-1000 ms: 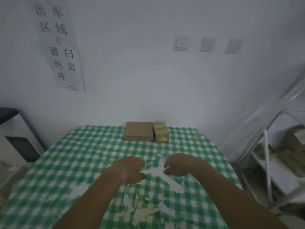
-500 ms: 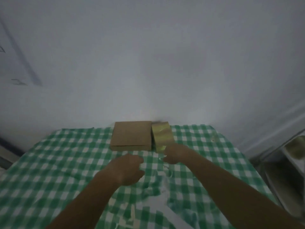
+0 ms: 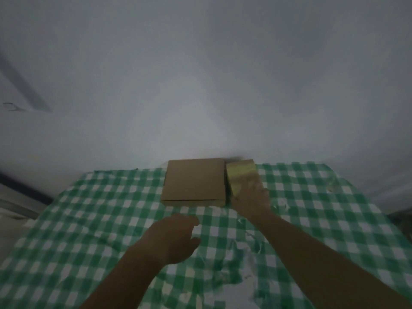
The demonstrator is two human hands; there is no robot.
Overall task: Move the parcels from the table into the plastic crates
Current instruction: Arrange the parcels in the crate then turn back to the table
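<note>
Parcels sit side by side at the far edge of our green-and-white checked tablecloth (image 3: 93, 219): flat brown cardboard box (image 3: 193, 182), small yellow-taped parcel (image 3: 242, 175) touching its right side. Our right hand (image 3: 250, 200) lies on the taped parcel; grip blurred, cannot tell. Left hand (image 3: 176, 238) hovers, loosely curled, holding nothing.

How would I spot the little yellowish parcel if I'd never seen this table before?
Look to the far edge of the green-checked tablecloth, against the white wall. Two parcels sit there side by side: a wide, flat brown cardboard box and, right of it, the yellowish parcel. It is the narrower one, wrapped in shiny yellow-green tape, and the right hand is on its near end.
</note>
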